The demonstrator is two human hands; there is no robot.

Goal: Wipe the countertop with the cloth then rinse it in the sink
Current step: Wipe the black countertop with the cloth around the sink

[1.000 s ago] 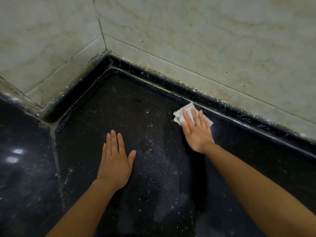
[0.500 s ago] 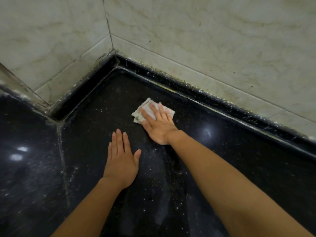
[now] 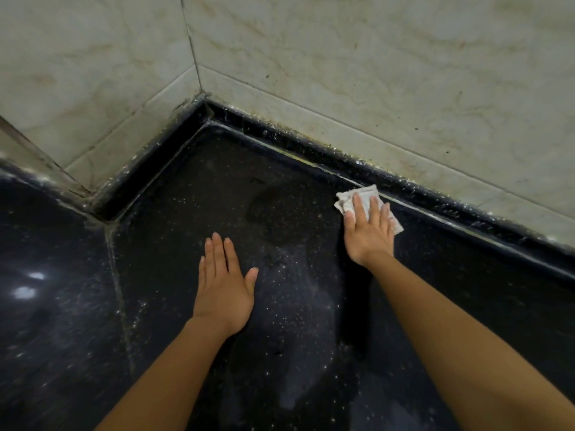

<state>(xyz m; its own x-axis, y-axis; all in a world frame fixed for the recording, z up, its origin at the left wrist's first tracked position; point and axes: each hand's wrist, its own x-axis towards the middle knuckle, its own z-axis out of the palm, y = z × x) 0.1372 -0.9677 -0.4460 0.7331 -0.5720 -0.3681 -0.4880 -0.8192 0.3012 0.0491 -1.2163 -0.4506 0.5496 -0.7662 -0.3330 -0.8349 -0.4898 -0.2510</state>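
A small folded white cloth (image 3: 361,196) lies on the black speckled countertop (image 3: 280,306), close to the raised back lip on the right. My right hand (image 3: 368,231) presses flat on it with straight fingers, covering most of it. My left hand (image 3: 222,283) rests palm down on the bare counter, a hand's width to the left and nearer to me, fingers straight and holding nothing. No sink shows in this view.
Pale marble-look wall tiles (image 3: 342,73) meet in a corner at the back. A raised black lip (image 3: 311,150) with grimy sealant runs along the walls. A seam (image 3: 119,300) splits the counter on the left, and a damp streak (image 3: 273,209) marks the middle.
My right hand slid the cloth left toward the corner, then back right against the back lip. The left hand stayed flat in place.
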